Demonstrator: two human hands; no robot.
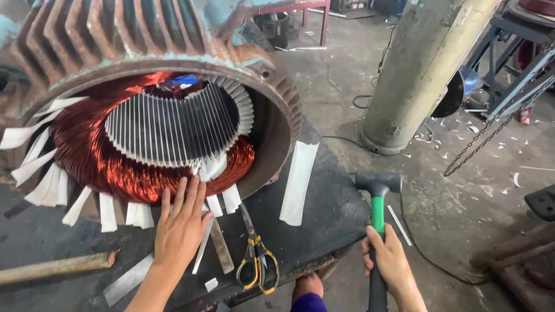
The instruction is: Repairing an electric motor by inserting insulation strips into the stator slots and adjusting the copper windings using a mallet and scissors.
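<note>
A large rusty motor stator housing (277, 86) lies on a dark workbench (329, 214). Inside it are copper windings (92, 156) with white insulation paper strips (52, 185) sticking out. My left hand (180, 228) lies flat with fingers spread, its fingertips touching the lower edge of the copper windings. My right hand (388, 260) grips the black and green handle of a rubber mallet (378, 184), held upright just past the bench's right edge.
Yellow-handled scissors (254, 260) lie on the bench beside my left hand. A loose white paper strip (298, 182) leans by the housing. A metal bar (58, 267) lies at left. A concrete pillar (416, 75), chain (480, 144) and scraps are on the floor.
</note>
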